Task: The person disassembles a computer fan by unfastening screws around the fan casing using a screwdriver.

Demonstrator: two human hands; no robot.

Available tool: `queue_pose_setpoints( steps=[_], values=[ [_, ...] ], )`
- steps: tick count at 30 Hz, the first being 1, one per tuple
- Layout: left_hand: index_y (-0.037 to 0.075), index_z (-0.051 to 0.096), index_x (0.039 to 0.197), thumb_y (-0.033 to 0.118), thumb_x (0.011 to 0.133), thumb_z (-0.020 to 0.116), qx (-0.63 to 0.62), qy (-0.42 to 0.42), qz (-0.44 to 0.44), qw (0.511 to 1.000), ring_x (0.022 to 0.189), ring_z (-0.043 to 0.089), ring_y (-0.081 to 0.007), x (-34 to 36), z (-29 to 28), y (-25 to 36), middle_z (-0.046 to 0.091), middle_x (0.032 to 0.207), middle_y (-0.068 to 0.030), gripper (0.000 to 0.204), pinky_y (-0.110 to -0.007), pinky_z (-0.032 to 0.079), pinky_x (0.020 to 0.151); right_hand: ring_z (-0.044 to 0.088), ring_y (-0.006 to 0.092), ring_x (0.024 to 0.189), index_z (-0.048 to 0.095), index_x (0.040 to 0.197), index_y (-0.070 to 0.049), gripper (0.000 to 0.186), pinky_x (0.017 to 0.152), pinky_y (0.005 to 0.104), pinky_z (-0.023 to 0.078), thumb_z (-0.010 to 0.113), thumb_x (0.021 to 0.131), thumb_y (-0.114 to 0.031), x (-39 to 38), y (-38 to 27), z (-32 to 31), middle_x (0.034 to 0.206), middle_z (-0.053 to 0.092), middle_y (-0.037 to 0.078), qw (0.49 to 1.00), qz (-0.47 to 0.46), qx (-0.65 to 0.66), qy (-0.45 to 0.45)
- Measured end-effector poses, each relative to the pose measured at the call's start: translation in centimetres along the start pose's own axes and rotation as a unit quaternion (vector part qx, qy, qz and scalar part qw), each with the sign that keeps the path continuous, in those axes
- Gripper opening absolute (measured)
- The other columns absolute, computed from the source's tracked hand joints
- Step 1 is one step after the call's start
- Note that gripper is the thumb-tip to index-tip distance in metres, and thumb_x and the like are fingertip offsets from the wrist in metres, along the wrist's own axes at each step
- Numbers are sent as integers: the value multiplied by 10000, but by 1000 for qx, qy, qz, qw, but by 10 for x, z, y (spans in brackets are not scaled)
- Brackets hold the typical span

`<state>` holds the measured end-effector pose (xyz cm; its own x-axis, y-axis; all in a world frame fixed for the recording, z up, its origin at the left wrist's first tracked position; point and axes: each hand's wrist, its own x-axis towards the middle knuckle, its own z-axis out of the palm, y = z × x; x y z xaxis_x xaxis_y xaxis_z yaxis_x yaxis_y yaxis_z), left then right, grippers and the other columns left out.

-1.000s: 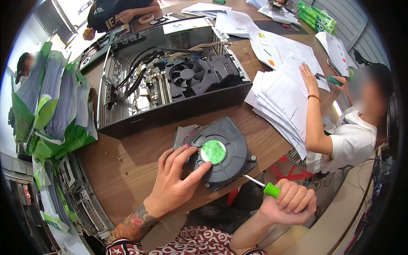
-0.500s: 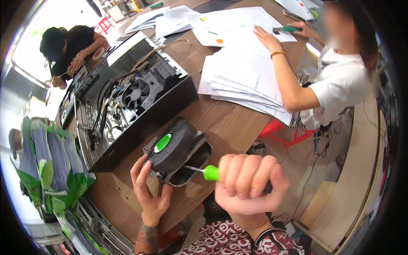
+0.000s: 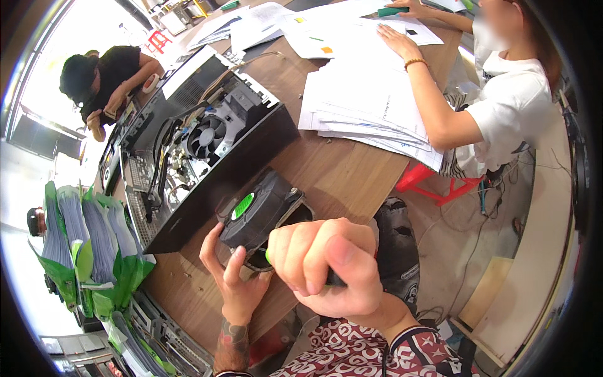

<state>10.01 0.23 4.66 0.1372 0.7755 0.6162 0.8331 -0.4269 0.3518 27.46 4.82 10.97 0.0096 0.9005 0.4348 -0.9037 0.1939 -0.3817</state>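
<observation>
A black blower fan (image 3: pixel 259 217) with a round green label stands tilted on the wooden table in front of me, its rectangular outlet toward me. My left hand (image 3: pixel 235 276) grips its near left edge with fingers and thumb. My right hand (image 3: pixel 330 267) is closed in a fist around a screwdriver (image 3: pixel 336 278) with a green and black handle, right before the fan's outlet. The fist hides the shaft and tip, and part of the fan.
Behind the fan lies an opened black computer case (image 3: pixel 220 169). Stacked papers (image 3: pixel 370 116) cover the far right, under a co-worker's hand (image 3: pixel 400 43). Another person leans over the table at far left. Bundled papers in green covers (image 3: pixel 94 239) stand left. Small screws lie near the table's left edge.
My right fist has moved left toward the fan, and the screwdriver shaft that showed before is now hidden. The left hand stays at the fan. The whole view has shifted slightly.
</observation>
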Motion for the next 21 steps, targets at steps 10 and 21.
queue_pose_setpoints(
  steps=[10, 21],
  values=[
    [159, 491, 1240, 72, 625, 863, -35, 113, -33, 992, 1161, 536, -389, -3, 6, -14, 539, 1339, -216, 723, -491, 418, 973, 443, 169, 565, 496, 794, -73, 450, 585, 317, 358, 502, 981, -482, 10, -8, 10, 678, 489, 52, 955, -68, -282, -63],
    [169, 441, 1159, 82, 593, 877, -72, 138, -27, 987, 1107, 568, -384, -5, 9, -15, 555, 1303, -208, 720, -489, 431, 924, 532, 227, 817, 507, 973, -18, 274, 774, 341, 455, 632, 835, -218, 12, -9, -8, 902, 543, 137, 917, -29, -397, 1]
  ],
)
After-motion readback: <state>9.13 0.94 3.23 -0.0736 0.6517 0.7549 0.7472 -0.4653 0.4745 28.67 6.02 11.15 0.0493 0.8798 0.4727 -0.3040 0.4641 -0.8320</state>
